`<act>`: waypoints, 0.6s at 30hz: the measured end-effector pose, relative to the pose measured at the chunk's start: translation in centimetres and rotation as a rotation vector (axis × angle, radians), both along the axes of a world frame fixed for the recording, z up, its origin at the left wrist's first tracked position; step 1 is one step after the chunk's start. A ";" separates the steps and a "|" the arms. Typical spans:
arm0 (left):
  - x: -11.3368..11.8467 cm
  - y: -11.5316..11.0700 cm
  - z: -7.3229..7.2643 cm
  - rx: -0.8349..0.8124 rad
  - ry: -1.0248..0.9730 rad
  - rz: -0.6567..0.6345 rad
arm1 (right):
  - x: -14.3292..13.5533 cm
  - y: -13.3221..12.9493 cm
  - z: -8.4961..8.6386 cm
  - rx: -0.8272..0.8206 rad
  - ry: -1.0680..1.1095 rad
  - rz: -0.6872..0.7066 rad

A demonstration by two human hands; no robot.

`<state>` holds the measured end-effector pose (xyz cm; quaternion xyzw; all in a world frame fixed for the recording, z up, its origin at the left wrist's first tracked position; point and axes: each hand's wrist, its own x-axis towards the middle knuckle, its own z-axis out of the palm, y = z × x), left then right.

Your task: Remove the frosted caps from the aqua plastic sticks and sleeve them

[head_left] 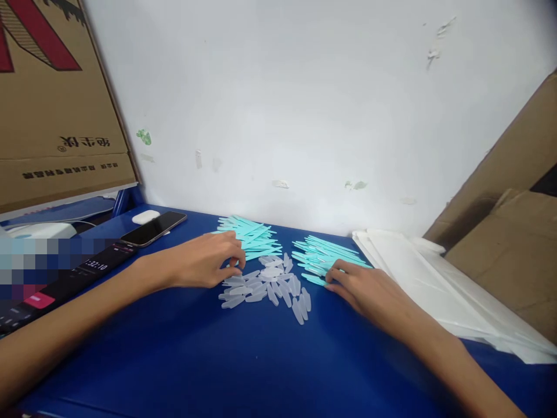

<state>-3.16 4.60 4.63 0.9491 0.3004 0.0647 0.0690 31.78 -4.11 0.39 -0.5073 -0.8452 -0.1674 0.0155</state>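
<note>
Two heaps of slim turquoise sticks, shaped like eyebrow razors, lie on the blue table: a left heap (255, 235) and a right heap (324, 252). Between and in front of them spreads a loose pile of translucent caps (261, 284). My left hand (213, 258) is beside the left heap, at the left edge of the caps. Its fingers curl toward the thumb, and anything between them is hidden. My right hand (365, 287) reaches to the near edge of the right heap, its thumb and forefinger closed on the end of a turquoise stick (313, 280).
A smartphone (154, 228) and a white case (145, 217) lie at the back left, beside a dark screen showing a timer (93, 264). White foam sheets (418, 278) lie at right. Cardboard stands on both sides, and a white wall (304, 116) rises behind the blue table (243, 360).
</note>
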 end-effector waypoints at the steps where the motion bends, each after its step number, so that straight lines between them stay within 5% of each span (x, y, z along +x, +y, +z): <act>1: -0.1 0.0 0.0 -0.005 0.009 0.008 | -0.1 0.0 0.0 0.013 -0.011 0.004; 8: -0.6 0.3 -1.6 0.028 -0.004 -0.033 | -0.5 -0.3 0.1 0.048 -0.054 0.005; 18: 0.8 -0.6 -0.8 0.085 -0.130 0.053 | -0.5 -0.3 0.2 0.178 -0.040 -0.028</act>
